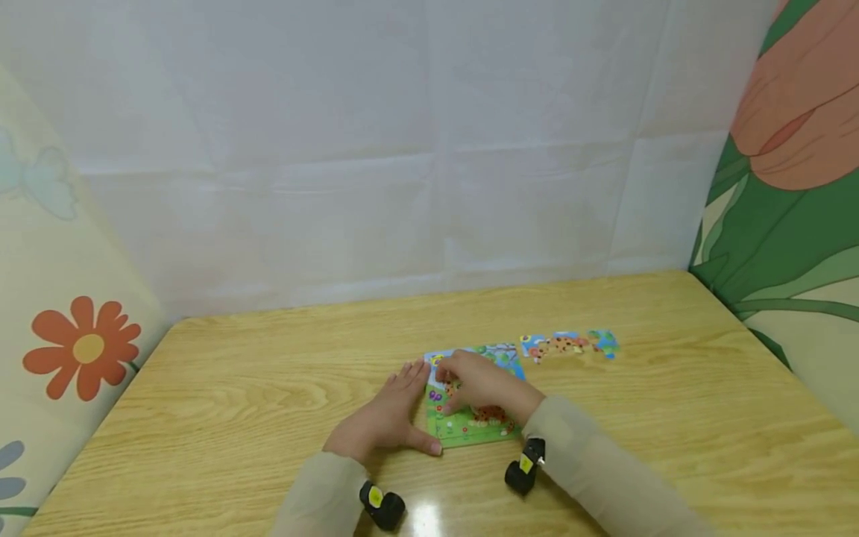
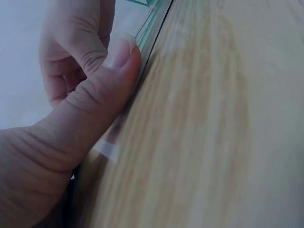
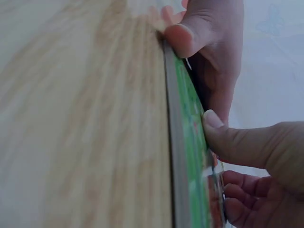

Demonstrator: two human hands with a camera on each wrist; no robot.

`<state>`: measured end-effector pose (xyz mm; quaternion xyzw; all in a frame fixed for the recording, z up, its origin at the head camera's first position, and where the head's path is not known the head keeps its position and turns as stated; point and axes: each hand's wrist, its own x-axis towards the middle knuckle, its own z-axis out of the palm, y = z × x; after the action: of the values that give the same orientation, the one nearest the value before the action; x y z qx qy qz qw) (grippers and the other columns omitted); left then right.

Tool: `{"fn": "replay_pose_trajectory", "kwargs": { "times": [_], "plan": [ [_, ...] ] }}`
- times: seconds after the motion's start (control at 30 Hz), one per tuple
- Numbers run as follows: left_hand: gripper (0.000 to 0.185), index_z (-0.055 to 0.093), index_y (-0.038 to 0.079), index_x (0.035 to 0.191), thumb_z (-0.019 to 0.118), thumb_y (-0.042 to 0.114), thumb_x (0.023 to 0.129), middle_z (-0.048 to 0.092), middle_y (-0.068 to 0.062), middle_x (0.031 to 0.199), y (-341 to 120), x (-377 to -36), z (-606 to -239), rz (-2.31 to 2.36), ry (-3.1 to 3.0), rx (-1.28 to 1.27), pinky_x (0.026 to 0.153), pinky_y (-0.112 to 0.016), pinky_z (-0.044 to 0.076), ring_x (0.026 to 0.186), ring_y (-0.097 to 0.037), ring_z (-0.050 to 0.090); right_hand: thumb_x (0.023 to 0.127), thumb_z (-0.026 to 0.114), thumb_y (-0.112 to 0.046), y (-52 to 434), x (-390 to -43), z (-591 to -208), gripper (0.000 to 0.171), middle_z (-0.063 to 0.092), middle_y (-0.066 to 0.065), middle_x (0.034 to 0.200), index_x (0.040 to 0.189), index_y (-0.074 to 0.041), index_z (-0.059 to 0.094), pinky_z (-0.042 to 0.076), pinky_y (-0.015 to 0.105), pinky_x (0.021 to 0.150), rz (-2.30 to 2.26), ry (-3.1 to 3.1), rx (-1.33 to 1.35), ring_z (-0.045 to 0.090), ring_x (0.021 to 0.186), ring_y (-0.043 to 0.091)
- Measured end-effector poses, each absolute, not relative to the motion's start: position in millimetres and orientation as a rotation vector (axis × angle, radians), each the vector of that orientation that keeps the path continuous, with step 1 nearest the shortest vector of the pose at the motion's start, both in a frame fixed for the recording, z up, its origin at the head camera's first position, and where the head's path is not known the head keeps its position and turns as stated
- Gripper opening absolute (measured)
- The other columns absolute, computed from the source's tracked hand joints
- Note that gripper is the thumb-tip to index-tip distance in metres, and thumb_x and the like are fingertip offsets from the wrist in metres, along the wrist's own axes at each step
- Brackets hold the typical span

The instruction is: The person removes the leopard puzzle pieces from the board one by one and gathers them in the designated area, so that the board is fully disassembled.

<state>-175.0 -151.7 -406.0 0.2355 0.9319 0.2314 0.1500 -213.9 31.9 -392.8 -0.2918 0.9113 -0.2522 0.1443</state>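
A picture puzzle board (image 1: 479, 432), green below and blue above with a spotted animal, lies flat on the wooden table. My left hand (image 1: 385, 418) rests at its left side, fingers fairly straight along the edge. The left thumb (image 2: 118, 61) touches the near edge by the corner. Over the upper middle of the picture is my right hand (image 1: 479, 384), its fingers bent and their tips down at the surface. Its thumb (image 3: 232, 140) and fingers (image 3: 247, 194) stand apart there; whether a puzzle piece is between them is unclear. The hand hides part of the picture.
Joined puzzle pieces (image 1: 570, 344) with a spotted pattern lie just beyond the board's far right corner. Wood-grain table (image 1: 255, 388) surrounds the board. A white sheet (image 1: 335, 186) hangs behind, and painted flower panels (image 1: 798, 224) stand at both sides.
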Motion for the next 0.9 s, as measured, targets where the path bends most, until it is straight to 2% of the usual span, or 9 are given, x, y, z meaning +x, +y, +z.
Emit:
{"fn": "replay_pose_trajectory", "kwargs": {
  "times": [0.13,0.43,0.7,0.9],
  "plan": [
    [0.123,0.012,-0.002,0.147,0.081,0.051,0.059,0.008,-0.019,0.154,-151.7,-175.2,-406.7,0.658,2.683,0.685,0.115,-0.049,0.004,0.142,-0.035,0.003,0.068,0.081,-0.016,28.3,-216.6,-392.3,0.032,0.056,0.001,0.090,0.093,-0.013,0.061,0.047,0.032,0.079,-0.739,2.604,-0.770,0.053,0.086,0.016],
    [0.122,0.013,-0.005,0.146,0.082,0.047,0.060,0.010,-0.022,0.153,-151.0,-173.1,-402.8,0.687,2.677,0.696,0.115,-0.051,0.004,0.141,-0.038,0.003,0.070,0.079,-0.010,25.3,-216.7,-393.5,0.028,0.062,0.003,0.092,0.090,-0.011,0.061,0.049,0.035,0.080,-0.806,2.609,-0.741,0.056,0.085,0.018],
    [0.123,0.010,-0.003,0.146,0.080,0.052,0.060,0.007,-0.020,0.153,-150.4,-175.9,-405.1,0.643,2.685,0.700,0.115,-0.050,0.003,0.142,-0.035,0.001,0.070,0.079,-0.011,23.6,-214.0,-393.4,0.028,0.062,0.002,0.094,0.092,-0.013,0.061,0.048,0.034,0.079,-0.803,2.645,-0.675,0.056,0.087,0.018],
    [0.124,0.010,-0.003,0.146,0.080,0.052,0.060,0.007,-0.020,0.153,-149.0,-175.7,-403.6,0.640,2.684,0.698,0.115,-0.050,0.004,0.142,-0.035,0.001,0.072,0.078,-0.014,25.5,-213.7,-393.7,0.029,0.061,0.003,0.098,0.096,-0.014,0.061,0.048,0.036,0.083,-0.778,2.655,-0.674,0.055,0.092,0.019]
  ]
}}
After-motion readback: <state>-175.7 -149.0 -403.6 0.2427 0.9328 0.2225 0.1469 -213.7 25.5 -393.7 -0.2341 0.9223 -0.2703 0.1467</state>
